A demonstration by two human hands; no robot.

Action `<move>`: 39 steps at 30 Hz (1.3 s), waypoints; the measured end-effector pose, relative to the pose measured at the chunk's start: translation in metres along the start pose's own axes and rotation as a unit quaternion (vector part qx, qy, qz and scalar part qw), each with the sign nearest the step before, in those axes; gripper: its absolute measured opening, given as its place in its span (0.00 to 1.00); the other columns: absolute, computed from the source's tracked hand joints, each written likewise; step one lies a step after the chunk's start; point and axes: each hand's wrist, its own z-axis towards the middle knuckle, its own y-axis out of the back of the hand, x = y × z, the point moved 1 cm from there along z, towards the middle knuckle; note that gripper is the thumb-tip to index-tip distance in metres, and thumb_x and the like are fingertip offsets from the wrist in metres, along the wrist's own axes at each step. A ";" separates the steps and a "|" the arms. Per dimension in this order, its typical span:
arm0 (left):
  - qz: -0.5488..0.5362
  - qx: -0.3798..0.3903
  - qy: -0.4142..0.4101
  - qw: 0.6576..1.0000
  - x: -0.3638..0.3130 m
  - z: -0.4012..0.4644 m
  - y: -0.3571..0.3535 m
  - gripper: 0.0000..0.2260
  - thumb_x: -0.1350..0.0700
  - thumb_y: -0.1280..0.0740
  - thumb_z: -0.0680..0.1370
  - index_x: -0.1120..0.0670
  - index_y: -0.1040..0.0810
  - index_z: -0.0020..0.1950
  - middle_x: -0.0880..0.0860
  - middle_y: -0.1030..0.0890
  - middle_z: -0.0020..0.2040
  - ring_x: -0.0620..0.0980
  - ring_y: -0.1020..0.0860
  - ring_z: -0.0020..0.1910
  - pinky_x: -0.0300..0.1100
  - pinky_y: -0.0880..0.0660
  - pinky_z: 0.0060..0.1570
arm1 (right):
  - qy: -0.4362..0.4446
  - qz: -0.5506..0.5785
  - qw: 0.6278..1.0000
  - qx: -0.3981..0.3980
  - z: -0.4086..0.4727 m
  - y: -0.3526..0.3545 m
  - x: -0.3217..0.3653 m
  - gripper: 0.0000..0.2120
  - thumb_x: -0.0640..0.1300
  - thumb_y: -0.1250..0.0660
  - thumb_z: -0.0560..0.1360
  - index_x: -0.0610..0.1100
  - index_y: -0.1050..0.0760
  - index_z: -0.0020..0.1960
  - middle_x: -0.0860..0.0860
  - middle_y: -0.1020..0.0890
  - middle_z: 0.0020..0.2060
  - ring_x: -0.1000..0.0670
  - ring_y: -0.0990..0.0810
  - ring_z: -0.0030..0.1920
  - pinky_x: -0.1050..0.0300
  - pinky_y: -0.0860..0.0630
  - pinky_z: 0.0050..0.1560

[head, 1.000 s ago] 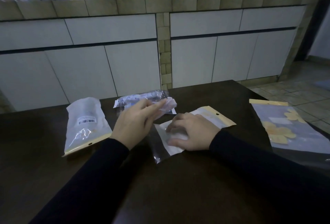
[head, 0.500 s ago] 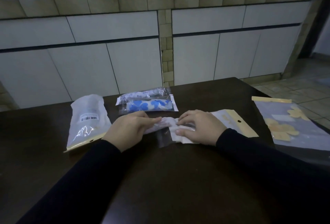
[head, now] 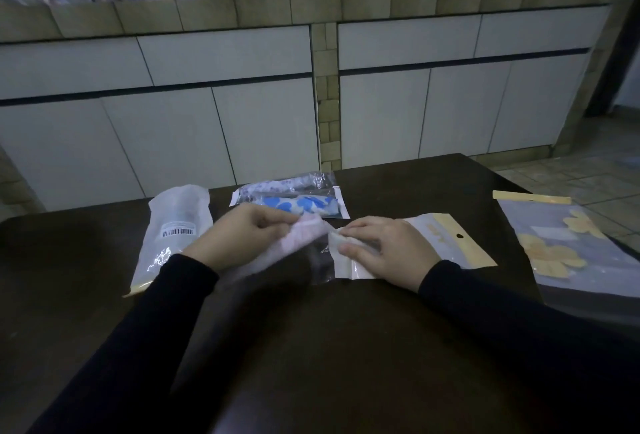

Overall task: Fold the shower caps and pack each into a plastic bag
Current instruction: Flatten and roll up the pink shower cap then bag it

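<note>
A pale folded shower cap (head: 304,234) is gripped by my left hand (head: 242,236) just left of the mouth of a clear plastic bag (head: 450,243) with a yellow header strip. My right hand (head: 384,250) lies on that bag, and its fingers pinch the open end at the left. The cap's tip almost meets the opening. Behind my hands lie two packed bags, one with a blue-flowered cap (head: 301,206) and one with a grey-patterned cap (head: 287,186).
A frosted bag with a barcode label (head: 176,225) lies at the left of the dark table (head: 311,347). A larger bag with yellow flower shapes (head: 561,243) hangs over the table's right edge. White cabinets stand behind the table.
My left hand has brought the pale cap down from the packed bags to the mouth of the bag. My right hand has shifted to pinch the bag's open end.
</note>
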 end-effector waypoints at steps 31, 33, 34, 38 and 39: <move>0.099 0.041 0.076 0.991 -0.046 -0.001 0.002 0.14 0.56 0.39 0.81 0.45 0.22 0.63 0.46 0.21 0.62 0.42 0.26 0.55 0.25 0.38 0.49 | -0.005 0.068 0.998 0.007 0.000 -0.001 -0.003 0.18 0.55 0.42 0.80 0.51 0.25 0.66 0.56 0.21 0.61 0.59 0.25 0.60 0.79 0.37 0.49; 0.134 0.075 0.092 0.984 -0.046 0.002 -0.010 0.14 0.55 0.41 0.82 0.45 0.24 0.66 0.47 0.24 0.66 0.46 0.27 0.61 0.32 0.36 0.60 | -0.009 0.071 0.997 -0.001 0.000 0.000 -0.004 0.18 0.55 0.43 0.80 0.50 0.25 0.66 0.55 0.21 0.61 0.58 0.25 0.59 0.80 0.37 0.47; 0.143 0.082 0.095 0.982 -0.047 0.004 -0.011 0.14 0.54 0.41 0.82 0.45 0.24 0.66 0.48 0.24 0.66 0.47 0.27 0.62 0.36 0.35 0.63 | -0.010 0.073 0.997 -0.004 0.000 0.001 -0.004 0.18 0.55 0.43 0.81 0.50 0.25 0.66 0.55 0.21 0.61 0.58 0.25 0.59 0.80 0.37 0.46; 0.169 0.121 0.078 0.975 -0.050 0.011 -0.013 0.14 0.54 0.40 0.81 0.42 0.24 0.65 0.46 0.23 0.61 0.45 0.27 0.58 0.37 0.33 0.61 | 0.025 0.087 0.996 0.003 -0.001 0.000 -0.002 0.17 0.54 0.42 0.80 0.51 0.24 0.64 0.56 0.20 0.59 0.66 0.28 0.54 0.81 0.37 0.49; 0.178 0.137 0.075 0.972 -0.052 0.013 -0.013 0.14 0.54 0.39 0.81 0.42 0.24 0.64 0.45 0.23 0.58 0.44 0.27 0.56 0.36 0.33 0.59 | 0.035 0.086 0.996 0.005 -0.002 0.000 -0.002 0.16 0.54 0.41 0.80 0.51 0.23 0.64 0.57 0.20 0.59 0.67 0.29 0.54 0.82 0.38 0.51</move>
